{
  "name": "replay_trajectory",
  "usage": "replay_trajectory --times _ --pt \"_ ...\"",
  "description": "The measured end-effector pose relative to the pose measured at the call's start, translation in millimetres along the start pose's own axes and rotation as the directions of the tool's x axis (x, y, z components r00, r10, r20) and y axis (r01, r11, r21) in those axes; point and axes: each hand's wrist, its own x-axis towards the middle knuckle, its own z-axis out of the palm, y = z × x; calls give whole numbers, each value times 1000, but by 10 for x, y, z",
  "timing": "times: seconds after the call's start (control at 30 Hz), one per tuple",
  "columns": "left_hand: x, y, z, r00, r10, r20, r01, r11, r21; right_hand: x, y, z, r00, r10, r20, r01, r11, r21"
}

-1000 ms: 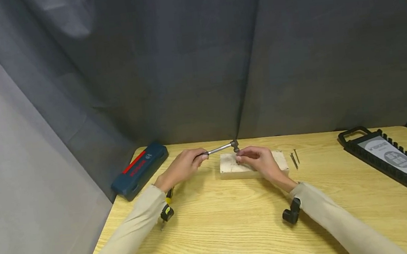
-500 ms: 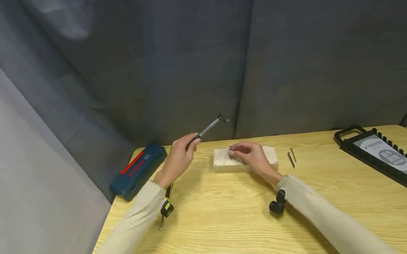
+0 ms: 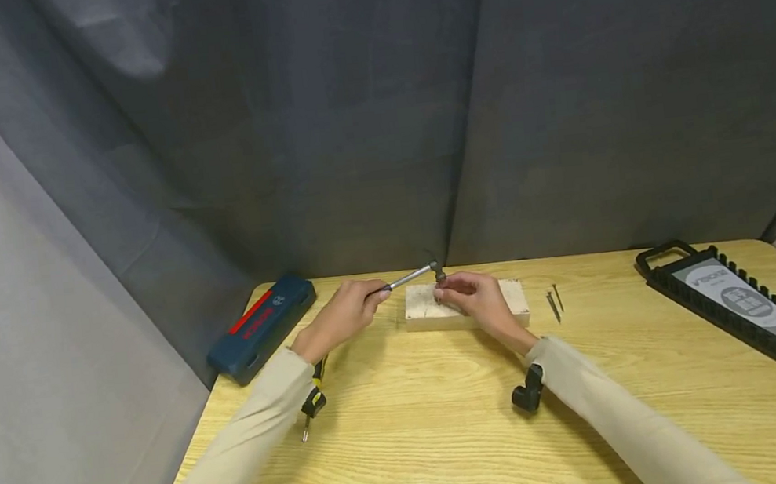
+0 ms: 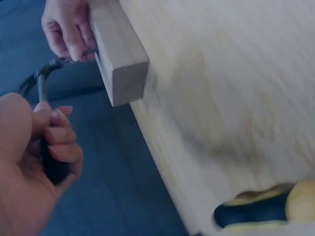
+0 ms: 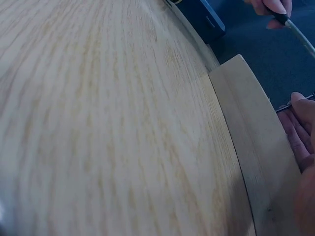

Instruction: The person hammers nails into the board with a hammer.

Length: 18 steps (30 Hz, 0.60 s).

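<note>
While the right hand (image 3: 479,300) pinches a held nail (image 5: 284,107) roughly upright against the upper face of the wooden block (image 3: 432,321), the left hand (image 3: 345,311) grasps the hammer (image 3: 411,276) with its fingers curled round the dark grip. The hammer's head is right at the top of the held nail, just beyond the right fingertips; whether metal meets metal I cannot tell. The step in hand looks like starting the nail, with most of its length seemingly out of the wood. As I judge it, the next move calls for short, square taps from the left hand and a steady pinch from the right, letting go only once the nail stands by itself.

Counted up: one hammer; one wooden block, lying beneath the right hand on the one tabletop (image 3: 405,406); three nails in view, namely the held one and two loose nails (image 3: 553,307) side by side to the right of the right hand. One blue case (image 3: 262,330) lies to the left of the left hand, one screwdriver (image 4: 253,210) below that hand's wrist, and one black rack (image 3: 743,307) well off to the right of the right hand.
</note>
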Motion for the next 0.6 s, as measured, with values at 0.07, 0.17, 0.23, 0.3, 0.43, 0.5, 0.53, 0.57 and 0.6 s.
replay_trajectory --times 0.07,0.17,0.23,0.3,0.43,0.5,0.53,0.57,0.6 --pt "-1 -8 4 999 -4 48 2 999 32 1 -7 4 1000 -2 1 2 1000 -8" --pt "7 -21 6 1000 3 22 -4 999 35 4 -12 6 1000 3 -1 -3 1000 -7" --pt "4 -53 18 1000 3 13 -4 1000 25 11 5 10 1000 -9 3 9 1000 -4" --pt "-12 -94 36 1000 -11 22 11 1000 11 1 -26 17 1000 -11 10 11 1000 4" --pt "-55 -140 51 999 -36 34 37 999 -13 -6 -26 41 999 -38 15 38 999 17" --pt "-58 -138 44 999 -32 26 32 999 -12 -19 -41 47 998 -62 4 62 998 5" --pt "-55 -131 37 999 -29 22 30 1000 -10 -15 -5 53 997 -82 -8 82 997 -10" --pt "-50 -126 32 999 -27 19 27 1000 -5 -21 -9 58 996 -93 -15 93 995 -26" --pt "-44 -124 29 1000 -23 15 23 1000 -4 -25 -5 63 993 -111 -24 110 993 -49"
